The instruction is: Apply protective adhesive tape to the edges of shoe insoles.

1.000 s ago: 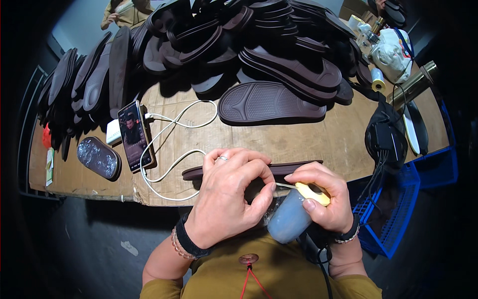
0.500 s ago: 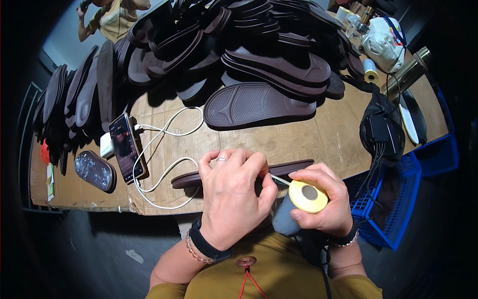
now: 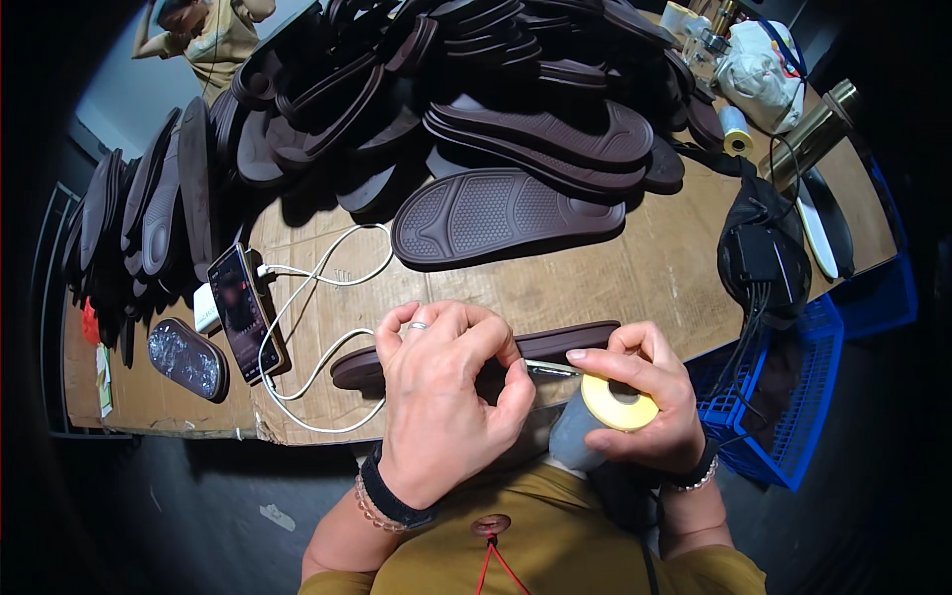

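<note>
My right hand (image 3: 654, 397) grips a roll of clear film (image 3: 577, 436), a bluish cylinder with a yellow end, held tilted at the table's front edge. A thin shiny strip stretches from the roll toward my left hand (image 3: 446, 382). The left thumb and forefinger are closed at the strip's end, though the fingertips are partly hidden. Behind both hands a dark brown shoe sole (image 3: 570, 342) lies on the cardboard-topped table (image 3: 674, 278). Farther back rests a larger brown sole (image 3: 496, 213) with a textured surface facing up.
Brown soles (image 3: 367, 109) pile up along the back. At left are a phone (image 3: 243, 312), a white cable (image 3: 302, 273) and a sole with shiny clear film (image 3: 186, 359). A black pouch (image 3: 759, 238), another roll (image 3: 735, 134) and blue crates (image 3: 793, 397) are at right. A person stands far left.
My left hand has shifted slightly left, away from the roll. More of the shiny strip shows between the hands. The roll has tilted a little.
</note>
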Available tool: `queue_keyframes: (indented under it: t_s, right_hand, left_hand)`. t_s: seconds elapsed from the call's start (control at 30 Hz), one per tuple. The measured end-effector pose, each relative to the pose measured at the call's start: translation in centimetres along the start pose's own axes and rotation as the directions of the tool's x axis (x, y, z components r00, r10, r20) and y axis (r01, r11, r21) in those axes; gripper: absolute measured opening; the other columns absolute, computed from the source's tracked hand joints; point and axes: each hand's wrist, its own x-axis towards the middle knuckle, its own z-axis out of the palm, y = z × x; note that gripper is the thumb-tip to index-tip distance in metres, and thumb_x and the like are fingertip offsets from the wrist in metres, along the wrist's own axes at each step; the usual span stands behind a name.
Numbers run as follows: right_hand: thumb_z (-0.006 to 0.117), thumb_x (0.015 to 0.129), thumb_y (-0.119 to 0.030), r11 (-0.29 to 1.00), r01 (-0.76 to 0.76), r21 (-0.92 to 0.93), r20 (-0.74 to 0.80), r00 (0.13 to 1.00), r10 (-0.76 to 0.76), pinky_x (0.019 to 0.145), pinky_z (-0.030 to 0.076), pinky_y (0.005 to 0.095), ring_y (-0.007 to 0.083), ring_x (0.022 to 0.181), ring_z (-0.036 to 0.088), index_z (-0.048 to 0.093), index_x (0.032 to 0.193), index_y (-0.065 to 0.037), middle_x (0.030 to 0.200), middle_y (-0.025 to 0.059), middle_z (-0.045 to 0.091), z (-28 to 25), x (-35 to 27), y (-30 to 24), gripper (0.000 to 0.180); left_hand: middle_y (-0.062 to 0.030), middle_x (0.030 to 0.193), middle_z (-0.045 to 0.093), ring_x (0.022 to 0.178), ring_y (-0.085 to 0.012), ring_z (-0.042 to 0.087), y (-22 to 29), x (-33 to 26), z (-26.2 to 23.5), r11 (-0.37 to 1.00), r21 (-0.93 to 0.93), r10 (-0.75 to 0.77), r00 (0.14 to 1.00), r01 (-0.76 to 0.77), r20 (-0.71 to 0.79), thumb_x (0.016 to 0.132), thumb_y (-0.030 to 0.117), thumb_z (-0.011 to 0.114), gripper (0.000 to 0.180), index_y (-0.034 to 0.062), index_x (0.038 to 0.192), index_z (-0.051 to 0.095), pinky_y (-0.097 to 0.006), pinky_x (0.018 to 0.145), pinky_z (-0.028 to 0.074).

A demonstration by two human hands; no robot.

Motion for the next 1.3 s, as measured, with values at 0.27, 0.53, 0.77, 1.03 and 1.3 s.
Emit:
queue_keyframes:
  t_s: [0.27, 0.53, 0.77, 1.03, 1.3]
  right_hand:
    - [0.085, 0.078, -0.048, 1.000, -0.014, 0.011, -0.048, 0.999, 0.015, 0.090, 0.054, 0.0360, 0.0276, 0.104, 0.066, 0.081, 0.115, -0.006, 0.121, 0.0172, 0.062, 0.0, 0.7, 0.2, 0.056]
    - [0.094, 0.073, -0.023, 0.984, 0.073, -0.162, 0.044, 0.997, -0.067, 0.089, 0.057, 0.0390, 0.0344, 0.101, 0.066, 0.078, 0.118, -0.009, 0.113, 0.0193, 0.062, -0.6, 1.2, -1.3, 0.050]
    - [0.093, 0.074, -0.030, 0.978, 0.062, -0.200, 0.084, 0.995, -0.046, 0.088, 0.056, 0.0393, 0.0338, 0.099, 0.065, 0.077, 0.116, -0.008, 0.111, 0.0193, 0.060, -0.8, 0.9, -1.2, 0.051]
    - [0.091, 0.077, -0.036, 0.985, 0.003, -0.173, 0.086, 0.996, 0.012, 0.090, 0.054, 0.0391, 0.0323, 0.100, 0.064, 0.077, 0.116, -0.007, 0.109, 0.0184, 0.061, -0.9, 1.1, -1.5, 0.051]
    - [0.091, 0.077, -0.025, 0.985, 0.032, -0.172, 0.086, 0.996, -0.018, 0.083, 0.058, 0.0389, 0.0347, 0.094, 0.068, 0.075, 0.114, -0.005, 0.108, 0.0210, 0.061, -1.2, 1.7, -2.3, 0.045]
  left_hand:
    - [-0.0018, 0.094, 0.068, 0.095, -0.0232, 0.064, 0.0, 0.3, -0.1, 1.000, -0.010, -0.006, 1.000, 0.006, 0.017, 0.076, 0.012, 0.072, 0.010, 0.0102, 0.077, 0.062, -0.044, 0.105, 0.032]
    - [-0.0006, 0.086, 0.067, 0.086, -0.0225, 0.062, 0.1, 0.2, 0.6, 0.999, 0.046, 0.004, 0.999, -0.002, -0.038, 0.074, 0.011, 0.072, 0.013, 0.0118, 0.077, 0.059, -0.042, 0.100, 0.034]
    - [-0.0001, 0.086, 0.067, 0.086, -0.0220, 0.062, 0.2, 0.2, 0.4, 1.000, 0.018, -0.009, 0.999, 0.009, -0.032, 0.071, 0.009, 0.074, 0.017, 0.0120, 0.076, 0.058, -0.042, 0.102, 0.033]
    - [0.0000, 0.091, 0.068, 0.093, -0.0208, 0.064, 0.2, 0.2, 0.5, 1.000, 0.010, -0.020, 0.999, 0.021, -0.046, 0.069, 0.009, 0.076, 0.016, 0.0126, 0.070, 0.060, -0.043, 0.106, 0.031]
    - [-0.0004, 0.091, 0.068, 0.091, -0.0207, 0.064, 0.1, 0.0, 0.5, 1.000, -0.014, -0.024, 0.999, 0.023, -0.046, 0.069, 0.008, 0.075, 0.016, 0.0118, 0.072, 0.060, -0.043, 0.106, 0.032]
